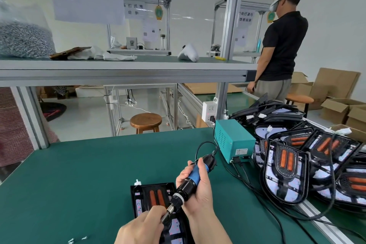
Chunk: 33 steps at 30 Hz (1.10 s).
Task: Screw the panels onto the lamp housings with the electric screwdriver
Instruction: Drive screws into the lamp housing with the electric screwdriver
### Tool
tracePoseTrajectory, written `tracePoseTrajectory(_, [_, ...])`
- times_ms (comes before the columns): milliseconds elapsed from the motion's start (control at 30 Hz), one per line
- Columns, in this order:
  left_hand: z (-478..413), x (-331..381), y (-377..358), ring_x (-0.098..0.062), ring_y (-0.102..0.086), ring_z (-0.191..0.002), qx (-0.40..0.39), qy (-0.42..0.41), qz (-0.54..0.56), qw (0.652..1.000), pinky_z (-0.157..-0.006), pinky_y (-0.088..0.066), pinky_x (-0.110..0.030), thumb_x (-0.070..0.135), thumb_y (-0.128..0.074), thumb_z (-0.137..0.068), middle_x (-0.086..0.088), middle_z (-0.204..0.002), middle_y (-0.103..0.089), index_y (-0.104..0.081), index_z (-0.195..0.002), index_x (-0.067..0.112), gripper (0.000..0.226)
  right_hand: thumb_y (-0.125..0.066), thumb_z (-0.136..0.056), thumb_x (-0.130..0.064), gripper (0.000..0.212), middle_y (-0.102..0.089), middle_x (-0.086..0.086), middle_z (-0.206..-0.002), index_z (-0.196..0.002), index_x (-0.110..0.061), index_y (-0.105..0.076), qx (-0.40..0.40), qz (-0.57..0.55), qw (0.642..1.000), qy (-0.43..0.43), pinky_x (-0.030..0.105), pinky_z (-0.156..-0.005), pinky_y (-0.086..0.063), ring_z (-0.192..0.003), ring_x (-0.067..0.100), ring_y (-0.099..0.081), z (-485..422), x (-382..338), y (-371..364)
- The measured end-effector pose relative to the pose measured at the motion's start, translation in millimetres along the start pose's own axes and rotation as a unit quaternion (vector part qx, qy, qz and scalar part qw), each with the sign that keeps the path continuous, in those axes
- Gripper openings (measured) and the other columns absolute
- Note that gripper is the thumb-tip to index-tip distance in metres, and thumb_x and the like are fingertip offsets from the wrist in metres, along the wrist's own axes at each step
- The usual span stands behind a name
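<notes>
A black lamp housing (147, 198) with two orange strips lies on the green mat (79, 174) near the front edge. My right hand (198, 190) is wrapped around the blue and black electric screwdriver (190, 182), which tilts down to the left over the housing. My left hand (144, 226) pinches the metal bit at the screwdriver's tip; whether a screw is between the fingers is hidden. Loose screws (78, 239) lie on the mat at the bottom left.
A teal power box (233, 140) stands to the right, its black cables trailing over the mat. A pile of lamp housings (309, 160) fills the right side. An upper shelf (122, 69) carries a bag of screws (23, 39). A person (281, 49) stands beyond, back right.
</notes>
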<state>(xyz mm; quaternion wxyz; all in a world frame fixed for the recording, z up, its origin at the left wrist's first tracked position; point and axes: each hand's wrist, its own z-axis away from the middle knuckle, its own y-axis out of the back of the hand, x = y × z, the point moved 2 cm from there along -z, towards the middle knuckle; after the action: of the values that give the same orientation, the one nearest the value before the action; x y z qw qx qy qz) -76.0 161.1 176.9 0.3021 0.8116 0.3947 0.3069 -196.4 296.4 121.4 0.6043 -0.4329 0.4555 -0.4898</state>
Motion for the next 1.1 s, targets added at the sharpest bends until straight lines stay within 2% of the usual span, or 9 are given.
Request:
tracePoseTrajectory(167, [1.8, -1.3, -4.6, -0.004, -0.017, -0.045, 0.022, 0.013, 0.032, 0.999, -0.032, -0.034, -0.014, 0.026, -0.04, -0.068, 0.012, -0.044, -0.042, -0.042, -0.084, 0.033, 0.018, -0.076, -0.079, -0.029, 0.036, -0.059, 0.003, -0.07, -0.102, -0.007, -0.06, 0.001, 0.002, 1.0, -0.008, 0.024, -0.045, -0.051, -0.047, 0.014, -0.055, 1.0, 1.4, 0.0])
tracePoseTrajectory(300, [8.6, -8.3, -8.8, -0.004, -0.042, -0.037, -0.023, 0.034, 0.073, 0.996, -0.038, -0.042, -0.011, 0.012, -0.067, -0.059, 0.019, -0.051, -0.051, -0.048, -0.091, 0.034, 0.044, -0.076, -0.081, -0.03, 0.035, -0.059, 0.002, -0.071, -0.102, -0.006, -0.06, 0.0, 0.007, 1.0, -0.008, 0.023, -0.046, -0.05, -0.049, 0.013, -0.056, -0.3, 0.3, 0.1])
tracePoseTrajectory(433, [12.2, -24.6, -18.4, -0.005, -0.06, -0.063, -0.077, 0.145, 0.135, 0.977, -0.07, -0.054, -0.019, 0.013, -0.077, -0.079, 0.02, -0.078, -0.064, -0.037, -0.111, 0.053, 0.065, -0.075, -0.082, -0.03, 0.033, -0.058, 0.003, -0.07, -0.1, -0.006, -0.06, 0.001, 0.003, 1.0, -0.009, 0.023, -0.047, -0.051, -0.049, 0.013, -0.055, -1.6, -2.2, 0.9])
tracePoseTrajectory(500, [12.3, -24.8, -20.6, 0.0, -0.06, -0.069, -0.075, 0.165, 0.162, 0.97, -0.075, -0.053, -0.016, 0.017, -0.078, -0.079, 0.037, -0.098, -0.056, -0.056, -0.101, 0.054, 0.048, -0.075, -0.081, -0.03, 0.033, -0.058, 0.002, -0.07, -0.098, -0.007, -0.06, 0.002, 0.002, 1.0, -0.004, 0.023, -0.048, -0.052, -0.05, 0.013, -0.056, -2.2, -3.5, 1.2])
tracePoseTrajectory(567, [11.3, -23.6, -20.5, 0.005, -0.061, -0.069, -0.074, 0.197, 0.191, 0.959, -0.071, -0.051, -0.011, 0.016, -0.082, -0.075, 0.042, -0.097, -0.054, -0.067, -0.105, 0.037, 0.04, -0.075, -0.08, -0.03, 0.033, -0.057, 0.001, -0.071, -0.097, -0.008, -0.06, 0.007, 0.001, 1.0, 0.002, 0.023, -0.047, -0.051, -0.05, 0.012, -0.055, -2.8, -4.7, 0.7])
tracePoseTrajectory(700, [14.5, -31.8, -19.0, 0.0, -0.064, -0.065, 0.031, 0.249, 0.2, 0.947, -0.063, -0.048, -0.007, 0.019, -0.092, -0.062, 0.013, -0.074, -0.067, -0.07, -0.089, 0.032, 0.037, -0.075, -0.079, -0.031, 0.033, -0.055, 0.0, -0.075, -0.098, -0.008, -0.06, 0.017, -0.008, 1.0, 0.013, 0.021, -0.047, -0.05, -0.05, 0.011, -0.054, -2.9, -8.1, -1.7])
tracePoseTrajectory(800, [13.1, -50.9, -15.4, -0.005, -0.06, -0.07, 0.128, 0.319, 0.146, 0.928, -0.066, -0.043, -0.023, 0.018, -0.09, -0.069, 0.004, -0.088, -0.063, -0.071, -0.092, 0.027, 0.031, -0.075, -0.079, -0.031, 0.034, -0.055, -0.001, -0.075, -0.099, -0.008, -0.06, 0.019, -0.012, 1.0, 0.018, 0.021, -0.046, -0.05, -0.049, 0.011, -0.054, -1.6, -9.0, -3.2])
tracePoseTrajectory(967, [12.3, -69.5, -30.2, -0.016, -0.06, -0.087, -0.039, 0.45, 0.226, 0.863, -0.077, -0.039, -0.035, 0.053, -0.072, -0.083, 0.0, -0.082, -0.065, -0.05, -0.133, 0.023, 0.063, -0.076, -0.078, -0.031, 0.035, -0.056, -0.001, -0.073, -0.099, -0.008, -0.06, 0.012, 0.002, 1.0, 0.02, 0.021, -0.046, -0.05, -0.05, 0.01, -0.054, 1.4, -8.2, -5.5])
tracePoseTrajectory(1100, [10.6, -72.9, -44.4, -0.024, -0.058, -0.111, -0.095, 0.468, 0.232, 0.847, -0.091, -0.046, -0.038, 0.061, -0.08, -0.07, -0.002, -0.115, -0.064, -0.037, -0.144, 0.026, 0.092, -0.076, -0.08, -0.031, 0.035, -0.056, -0.001, -0.074, -0.101, -0.009, -0.059, 0.008, 0.015, 1.0, 0.025, 0.02, -0.046, -0.049, -0.051, 0.009, -0.055, 3.5, -9.5, -9.1])
